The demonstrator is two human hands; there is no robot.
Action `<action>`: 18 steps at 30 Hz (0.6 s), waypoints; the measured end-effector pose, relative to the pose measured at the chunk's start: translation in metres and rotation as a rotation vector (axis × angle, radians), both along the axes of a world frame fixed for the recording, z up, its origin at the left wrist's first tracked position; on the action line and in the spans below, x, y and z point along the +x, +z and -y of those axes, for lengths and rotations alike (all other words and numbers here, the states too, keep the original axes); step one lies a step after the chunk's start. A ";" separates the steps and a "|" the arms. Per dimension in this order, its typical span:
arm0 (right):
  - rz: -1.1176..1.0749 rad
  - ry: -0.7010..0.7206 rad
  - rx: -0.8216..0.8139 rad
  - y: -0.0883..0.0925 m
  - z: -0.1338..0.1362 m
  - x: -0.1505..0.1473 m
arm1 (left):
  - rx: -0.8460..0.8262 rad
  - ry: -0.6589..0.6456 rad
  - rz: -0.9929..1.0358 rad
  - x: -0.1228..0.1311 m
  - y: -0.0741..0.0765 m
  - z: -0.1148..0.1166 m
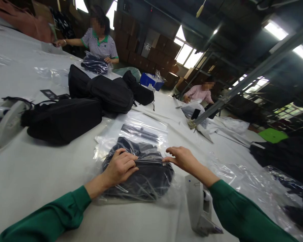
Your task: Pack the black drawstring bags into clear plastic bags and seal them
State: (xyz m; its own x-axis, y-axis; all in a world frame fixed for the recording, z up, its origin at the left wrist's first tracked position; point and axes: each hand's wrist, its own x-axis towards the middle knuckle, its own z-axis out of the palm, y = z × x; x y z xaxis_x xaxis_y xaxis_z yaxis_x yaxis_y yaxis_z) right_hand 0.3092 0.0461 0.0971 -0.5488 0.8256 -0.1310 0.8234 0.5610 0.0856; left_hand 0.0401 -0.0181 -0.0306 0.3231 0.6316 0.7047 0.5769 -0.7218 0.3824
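In front of me on the table lies a clear plastic bag (141, 198) with a folded black fabric item (151, 174) inside; what kind of item it is I cannot tell. The bag's upper part, with a printed dark strip (140, 132), lies flat toward the far side. My left hand (122, 166) rests on the bag with bent fingers, gripping the plastic near the middle. At the bag's right side, my right hand (180, 157) has thumb and fingers apart, its thumb tip touching or just above the plastic.
Black drawstring pouches (65, 117) are heaped at the far left. A grey tape dispenser (200, 205) stands by my right forearm, another grey dispenser (5, 121) at the left. Loose plastic bags (242, 181) lie right. Two co-workers sit across; a slanted metal post (222, 99) rises right.
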 end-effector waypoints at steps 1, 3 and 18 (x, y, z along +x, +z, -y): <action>-0.072 0.065 0.025 -0.006 0.008 0.001 | -0.007 -0.002 0.003 0.001 0.002 0.000; -0.202 0.211 0.055 -0.023 0.027 -0.003 | -0.031 -0.035 -0.022 -0.001 0.006 -0.002; -0.350 0.214 0.096 -0.065 0.043 -0.009 | -0.457 -0.108 0.057 -0.076 0.012 -0.007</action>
State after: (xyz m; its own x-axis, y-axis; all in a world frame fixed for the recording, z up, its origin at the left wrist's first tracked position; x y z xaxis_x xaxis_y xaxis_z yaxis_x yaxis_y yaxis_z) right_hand 0.2999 0.0036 0.0320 -0.7067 0.6878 0.1657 0.6782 0.7253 -0.1183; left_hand -0.0362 -0.0111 -0.0189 0.3724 0.8463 0.3809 0.4767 -0.5265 0.7039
